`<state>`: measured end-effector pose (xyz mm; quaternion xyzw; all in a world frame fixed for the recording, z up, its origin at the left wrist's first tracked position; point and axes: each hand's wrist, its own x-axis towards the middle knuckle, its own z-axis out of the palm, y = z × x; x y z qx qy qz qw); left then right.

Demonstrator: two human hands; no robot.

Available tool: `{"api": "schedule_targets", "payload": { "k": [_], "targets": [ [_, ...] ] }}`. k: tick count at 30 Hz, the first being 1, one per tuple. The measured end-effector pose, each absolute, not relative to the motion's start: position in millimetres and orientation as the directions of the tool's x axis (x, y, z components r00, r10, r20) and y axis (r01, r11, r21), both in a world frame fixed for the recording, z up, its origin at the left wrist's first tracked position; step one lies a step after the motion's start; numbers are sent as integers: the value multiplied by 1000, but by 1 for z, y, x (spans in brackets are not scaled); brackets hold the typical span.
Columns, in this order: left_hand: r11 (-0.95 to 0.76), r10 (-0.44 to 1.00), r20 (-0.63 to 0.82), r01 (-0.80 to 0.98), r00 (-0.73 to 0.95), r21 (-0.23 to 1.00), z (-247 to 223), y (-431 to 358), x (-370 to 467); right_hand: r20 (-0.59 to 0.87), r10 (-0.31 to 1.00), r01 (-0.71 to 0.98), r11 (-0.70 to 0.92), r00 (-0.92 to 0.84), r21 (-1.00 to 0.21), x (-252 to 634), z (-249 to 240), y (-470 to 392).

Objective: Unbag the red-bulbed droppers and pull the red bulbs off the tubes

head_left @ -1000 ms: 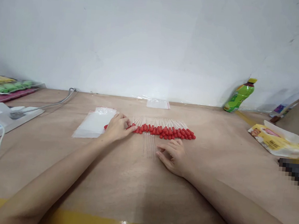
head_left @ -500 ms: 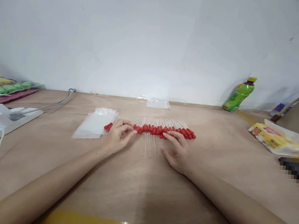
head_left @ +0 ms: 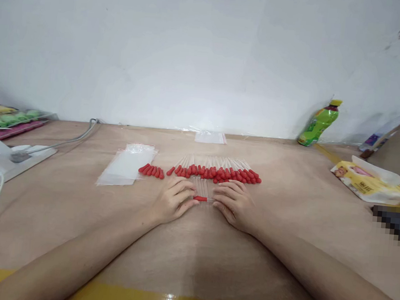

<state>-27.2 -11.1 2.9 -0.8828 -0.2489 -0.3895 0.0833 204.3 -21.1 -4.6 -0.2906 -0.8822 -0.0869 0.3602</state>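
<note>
While your left hand (head_left: pixel 176 199) pinches a dropper (head_left: pixel 201 198) by its red end and your right (head_left: pixel 235 205) seems closed on its clear tube, just nearer you than the row (head_left: pixel 219 172), expect something light, soft-bulbed, with a slick, perhaps fragile tube, best held beside the bulb. Print on the packet (head_left: pixel 368 183), right of the row, is illegible.

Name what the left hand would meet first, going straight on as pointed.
Past the red bulb in its grip, the left hand would probably meet the right hand, unless it catches the clear tubes; depth is unclear.
</note>
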Motion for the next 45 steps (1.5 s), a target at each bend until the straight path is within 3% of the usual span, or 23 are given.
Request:
{"api": "schedule_targets", "payload": {
  "k": [7,19,35,45],
  "targets": [
    [-899,288,673,435,681,-55,6,-13,-11,703,426,518,850,-570,-95,202,-6,-23],
    [-883,219,681,439,699,-166,5,-16,-8,726,390,447,886,-566,-127,195,-15,-21],
    [-890,251,641,433,726,-142,6,-20,-10,741,224,474,869,-633,143,205,-12,-25],
    [-890,237,660,431,713,-147,7,-20,-21,735,233,475,869,-637,136,214,-12,-26]
  ]
}}
